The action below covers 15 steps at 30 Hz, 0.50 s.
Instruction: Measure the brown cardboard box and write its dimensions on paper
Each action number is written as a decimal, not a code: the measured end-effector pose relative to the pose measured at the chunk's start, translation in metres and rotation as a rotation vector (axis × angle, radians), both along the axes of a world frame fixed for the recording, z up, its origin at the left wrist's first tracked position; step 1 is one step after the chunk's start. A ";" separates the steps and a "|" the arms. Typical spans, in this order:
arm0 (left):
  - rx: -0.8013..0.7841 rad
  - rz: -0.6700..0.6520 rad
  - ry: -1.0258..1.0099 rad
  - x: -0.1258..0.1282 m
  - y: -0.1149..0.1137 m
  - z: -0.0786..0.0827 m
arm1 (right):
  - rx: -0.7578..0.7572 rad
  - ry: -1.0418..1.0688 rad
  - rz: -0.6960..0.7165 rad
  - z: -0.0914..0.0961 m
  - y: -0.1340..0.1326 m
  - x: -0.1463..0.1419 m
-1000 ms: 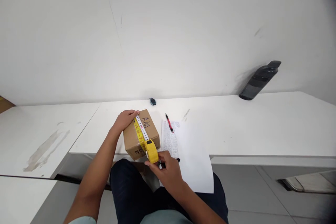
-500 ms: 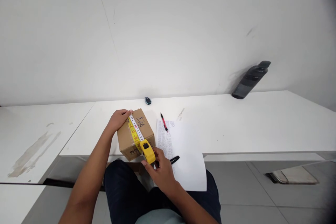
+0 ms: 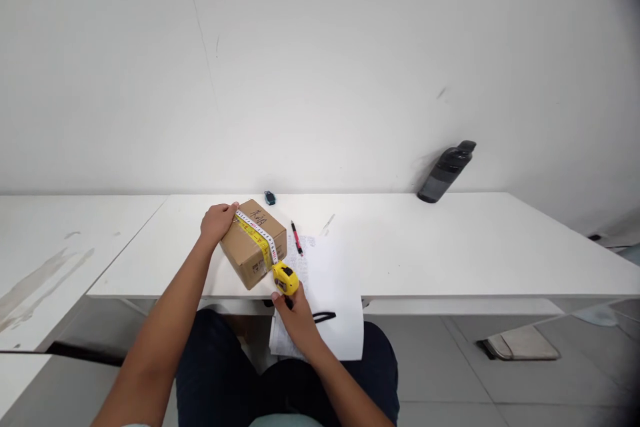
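Observation:
A small cardboard box point(image 3: 270, 220) with dark handwriting on top sits tilted to my view near the table's front edge. At its far left edge, my left hand point(image 3: 219, 221) is closed, fingertips pressing the end of the measuring blade point(image 3: 256, 225) to the box. The white blade crosses the top and bends down over the near side, alongside a yellow printed strip point(image 3: 250, 229). My right hand point(image 3: 297, 317) grips the yellow tape measure point(image 3: 286, 278) just off the box's near side. A black strap point(image 3: 324, 316) shows beside that hand.
Sheets of paper point(image 3: 340, 300) hang over the front edge of the white table point(image 3: 450, 247), partly written on. A red and black pen point(image 3: 297, 238) lies at their top. Behind the box is a small dark key fob point(image 3: 270, 198). A dark bottle point(image 3: 447, 171) stands by the wall.
The tape measure has moved down and away from the box, and its blade now bends over the near edge. My left hand stays at the far edge. The camera view has shifted.

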<state>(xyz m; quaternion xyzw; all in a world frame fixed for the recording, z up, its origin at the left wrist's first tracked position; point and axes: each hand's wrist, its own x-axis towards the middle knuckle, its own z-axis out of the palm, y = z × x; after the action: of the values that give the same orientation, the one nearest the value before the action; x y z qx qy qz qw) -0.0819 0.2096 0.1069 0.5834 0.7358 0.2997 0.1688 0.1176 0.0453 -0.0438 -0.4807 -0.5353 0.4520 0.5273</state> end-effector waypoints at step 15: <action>0.024 0.070 0.004 0.004 0.020 -0.001 | 0.249 -1.016 0.282 0.047 0.099 0.077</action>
<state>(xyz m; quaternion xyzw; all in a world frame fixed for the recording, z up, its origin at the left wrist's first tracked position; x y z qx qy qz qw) -0.0775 0.2292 0.1061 0.5596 0.7526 0.3130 0.1500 0.1947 0.1441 0.0030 -0.4961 -0.8318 0.1620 0.1892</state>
